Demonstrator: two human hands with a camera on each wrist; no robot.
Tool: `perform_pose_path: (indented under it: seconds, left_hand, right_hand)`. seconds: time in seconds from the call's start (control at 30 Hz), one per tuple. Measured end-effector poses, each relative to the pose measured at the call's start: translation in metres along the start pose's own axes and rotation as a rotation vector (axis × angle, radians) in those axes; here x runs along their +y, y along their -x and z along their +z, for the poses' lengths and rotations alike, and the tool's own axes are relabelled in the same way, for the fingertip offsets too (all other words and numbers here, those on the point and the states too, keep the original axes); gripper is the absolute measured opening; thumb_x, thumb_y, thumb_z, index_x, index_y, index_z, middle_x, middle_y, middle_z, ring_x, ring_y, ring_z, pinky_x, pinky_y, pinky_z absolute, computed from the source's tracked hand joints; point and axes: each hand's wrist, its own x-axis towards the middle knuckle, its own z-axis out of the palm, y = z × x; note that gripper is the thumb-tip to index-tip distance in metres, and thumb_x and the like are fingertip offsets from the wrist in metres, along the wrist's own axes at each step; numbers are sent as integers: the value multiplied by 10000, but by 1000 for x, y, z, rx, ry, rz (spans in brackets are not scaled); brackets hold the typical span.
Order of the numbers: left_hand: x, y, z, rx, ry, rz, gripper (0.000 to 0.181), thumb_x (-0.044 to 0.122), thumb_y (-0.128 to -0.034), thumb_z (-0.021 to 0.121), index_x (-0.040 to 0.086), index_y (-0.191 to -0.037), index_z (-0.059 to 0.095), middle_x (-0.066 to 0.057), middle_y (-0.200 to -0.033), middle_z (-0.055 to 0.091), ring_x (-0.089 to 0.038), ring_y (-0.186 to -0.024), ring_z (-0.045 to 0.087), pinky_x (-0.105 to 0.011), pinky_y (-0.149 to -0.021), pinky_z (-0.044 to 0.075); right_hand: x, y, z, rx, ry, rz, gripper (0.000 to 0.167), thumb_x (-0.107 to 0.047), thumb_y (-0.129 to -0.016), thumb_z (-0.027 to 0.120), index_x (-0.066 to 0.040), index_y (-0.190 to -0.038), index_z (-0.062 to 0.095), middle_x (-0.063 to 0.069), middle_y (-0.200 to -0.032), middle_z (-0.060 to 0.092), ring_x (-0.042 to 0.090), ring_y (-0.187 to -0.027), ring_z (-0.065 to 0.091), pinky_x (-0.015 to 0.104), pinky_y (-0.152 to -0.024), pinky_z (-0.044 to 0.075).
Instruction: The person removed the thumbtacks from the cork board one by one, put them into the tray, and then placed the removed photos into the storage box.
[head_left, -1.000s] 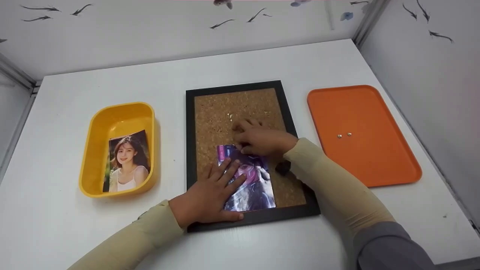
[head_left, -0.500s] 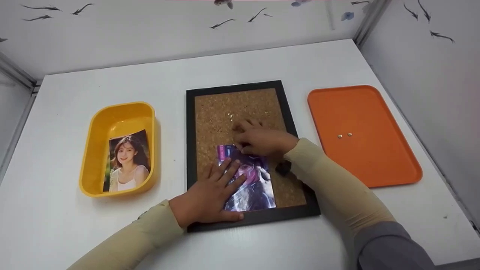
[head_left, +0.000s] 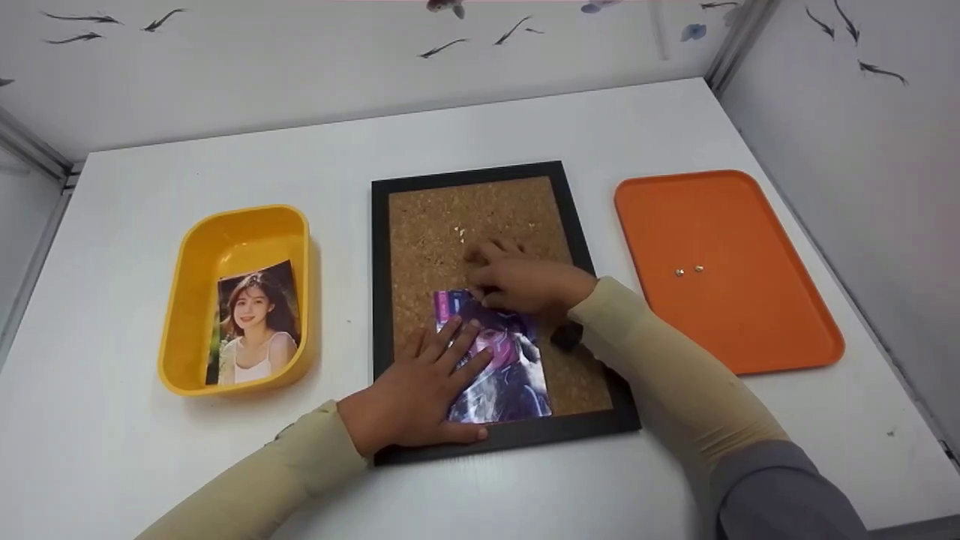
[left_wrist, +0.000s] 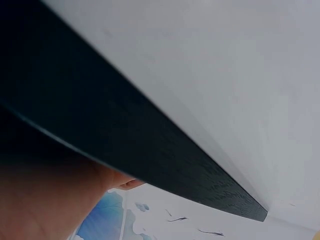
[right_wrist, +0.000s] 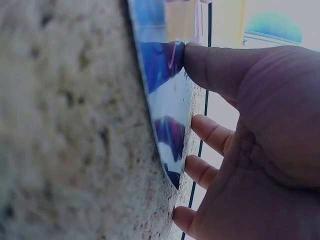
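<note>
A glossy purple photo print (head_left: 517,382) lies on the lower part of a cork board (head_left: 427,232) with a black frame (head_left: 380,270). My left hand (head_left: 420,382) rests on the photo's left side with its fingers spread, its thumb along the frame's bottom edge. Over the photo's top edge is my right hand (head_left: 525,281). In the right wrist view, the right thumb (right_wrist: 200,65) presses the photo (right_wrist: 165,95), while other fingers (right_wrist: 212,132) touch the cork beyond it. Whether anything sits under the thumb is hidden. In the left wrist view, the black frame (left_wrist: 125,120) covers much of the hand.
To the left stands a yellow bin (head_left: 240,221) holding a portrait photo (head_left: 255,330). On the right is an orange tray (head_left: 727,322) with two small metallic tacks (head_left: 699,268). Several tiny shiny bits (head_left: 460,234) show on the upper cork. White walls rise behind the table.
</note>
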Motion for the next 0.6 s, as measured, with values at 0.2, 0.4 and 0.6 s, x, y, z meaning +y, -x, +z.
perform_pose_path:
  seconds: [0.2, 0.4, 0.6]
  left_hand:
    - [-1, 1, 1, 4, -1, -1, 1000, 857, -854, 270, 248, -1607, 24, -96, -1656, -77, -341, -1490, -140, -640, -1145, 21]
    - [-2, 2, 2, 26, 5, 6, 997, 851, -859, 280, 237, -1609, 48, -101, -1656, -80, -341, -1492, -136, -651, -1142, 47]
    - [-1, 1, 2, 21, 5, 5, 1003, 857, -853, 280, 240, -1609, 46, -103, -1657, -70, -337, -1493, -131, -644, -1145, 34]
  right_hand:
    - [2, -1, -1, -4, -39, -13, 73, -286, -1019, 576, -262, -967, 621, -6, -1505, 331, 279, -1437, 224, 657, -1123, 162]
    - [2, -2, -4, -2, -38, -6, 92, -292, -1020, 574, -282, -944, 624, -14, -1496, 362, 295, -1431, 244, 675, -1120, 129]
    - [-2, 0, -5, 4, 13, 1, 78, -293, -1022, 570, -284, -958, 614, -5, -1482, 389, 288, -1413, 283, 649, -1125, 166]
